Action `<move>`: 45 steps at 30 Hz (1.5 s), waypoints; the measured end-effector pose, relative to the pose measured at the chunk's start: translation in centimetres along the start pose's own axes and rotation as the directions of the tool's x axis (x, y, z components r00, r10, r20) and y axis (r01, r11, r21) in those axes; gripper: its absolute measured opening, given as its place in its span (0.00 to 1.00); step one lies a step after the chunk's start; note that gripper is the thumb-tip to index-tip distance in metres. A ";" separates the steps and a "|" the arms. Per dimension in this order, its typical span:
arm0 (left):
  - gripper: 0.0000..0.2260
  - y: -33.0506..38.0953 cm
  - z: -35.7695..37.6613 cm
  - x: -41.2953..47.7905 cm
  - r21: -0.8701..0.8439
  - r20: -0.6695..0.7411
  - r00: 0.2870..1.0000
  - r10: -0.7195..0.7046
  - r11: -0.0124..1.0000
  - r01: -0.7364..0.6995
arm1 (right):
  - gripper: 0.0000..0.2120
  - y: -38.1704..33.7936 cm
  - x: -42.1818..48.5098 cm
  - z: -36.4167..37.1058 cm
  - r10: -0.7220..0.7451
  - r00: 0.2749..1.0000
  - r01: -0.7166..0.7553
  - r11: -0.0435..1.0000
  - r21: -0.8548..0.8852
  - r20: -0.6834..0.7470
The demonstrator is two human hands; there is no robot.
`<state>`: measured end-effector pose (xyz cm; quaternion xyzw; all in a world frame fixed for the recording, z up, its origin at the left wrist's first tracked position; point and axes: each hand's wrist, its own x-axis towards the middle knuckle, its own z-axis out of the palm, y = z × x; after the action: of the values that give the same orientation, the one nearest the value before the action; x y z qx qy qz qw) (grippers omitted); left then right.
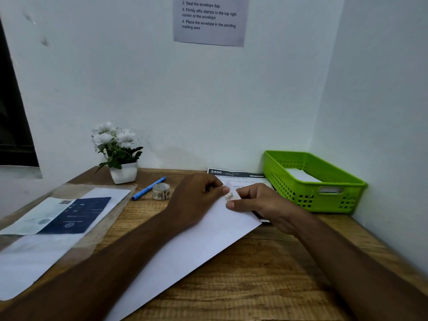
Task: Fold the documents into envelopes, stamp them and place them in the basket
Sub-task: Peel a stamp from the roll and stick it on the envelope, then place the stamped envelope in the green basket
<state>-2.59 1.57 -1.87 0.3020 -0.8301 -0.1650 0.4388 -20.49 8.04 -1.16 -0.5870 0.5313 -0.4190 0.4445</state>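
While left hand (pixel 196 195) and right hand (pixel 261 205) pinch stamp (pixel 229 196), forearms (pixel 129 251) converge

Setting: you are at a small office mailing station.

Evidence:
- Wooden desk (pixel 266 262) set into a corner of plain white walls.
- Printed instruction sheet (pixel 209 19) on the back wall above it. The legible lines cover sealing the envelope flap, affixing stamps and a pending mailing area.
- Green perforated basket (pixel 301 193) in the desk's back right corner, white paper inside.
- Printed form (pixel 234 176) headed "2400" at the back edge.
- Blue pen (pixel 148 188) and a small printed roll (pixel 161 191) toward the back.
- Clear sleeve (pixel 108 228) of papers along the left edge.
- White envelope (pixel 185 246) mid-desk, stamp (pixel 229 196) at its far corner.
- Potted white flowers (pixel 120 156) at back left.
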 end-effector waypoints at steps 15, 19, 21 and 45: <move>0.12 1.0 -1.0 0.1 0.405 -0.103 0.954 0.282 0.888 -0.218 | 0.04 0.3 0.6 -0.5 -0.065 0.948 0.086 0.995 0.052 -0.311; 0.14 1.8 -1.4 -0.1 0.378 -0.200 0.866 0.458 0.852 -0.363 | 0.01 0.2 1.0 -1.5 -0.045 0.806 0.238 0.938 0.253 -0.590; 0.20 1.7 -0.9 -0.4 0.319 -0.150 0.929 0.340 0.906 -0.280 | 0.03 0.0 1.0 -1.7 -0.009 0.780 0.290 0.891 0.348 -0.626; 0.31 2.5 1.7 -0.1 -0.318 0.027 0.996 -0.082 0.944 0.087 | 0.07 -0.2 0.9 0.2 -0.075 0.863 0.272 0.903 0.334 -0.499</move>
<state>-4.79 3.54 -1.56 0.2613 -0.7817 -0.3179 0.4687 -20.14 7.20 -1.05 -0.4113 0.4725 -0.6867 0.3687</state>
